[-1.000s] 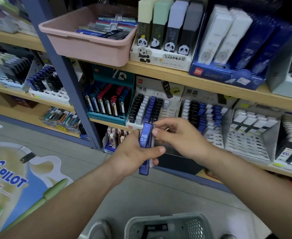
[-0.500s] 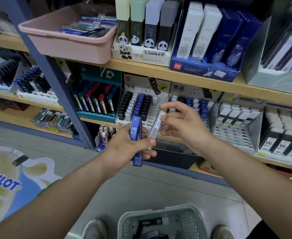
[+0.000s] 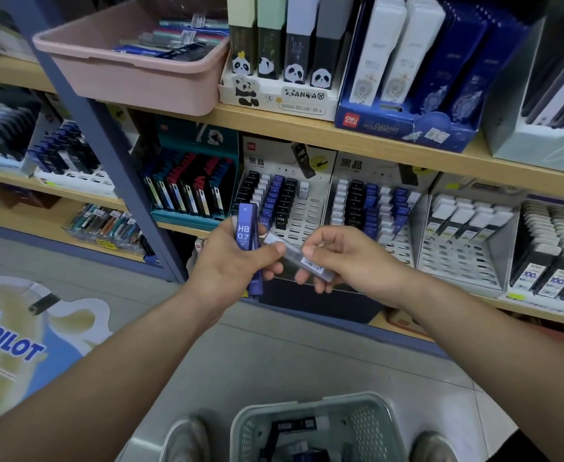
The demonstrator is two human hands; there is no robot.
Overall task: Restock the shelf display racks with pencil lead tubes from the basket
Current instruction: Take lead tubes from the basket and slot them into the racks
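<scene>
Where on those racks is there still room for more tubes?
Empty slots show in the left white slotted rack, right of its black and blue tubes, and across the front rows of the grey rack. The far-right black boxes are packed tight.

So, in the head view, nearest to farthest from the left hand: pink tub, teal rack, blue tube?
1. Blue tube, held in the left hand.
2. Teal rack, middle shelf behind it.
3. Pink tub, upper shelf, up left.

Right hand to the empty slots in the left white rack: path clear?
Probably yes: the right hand, pinching a clear tube, sits right before the white rack, nothing between.
</scene>
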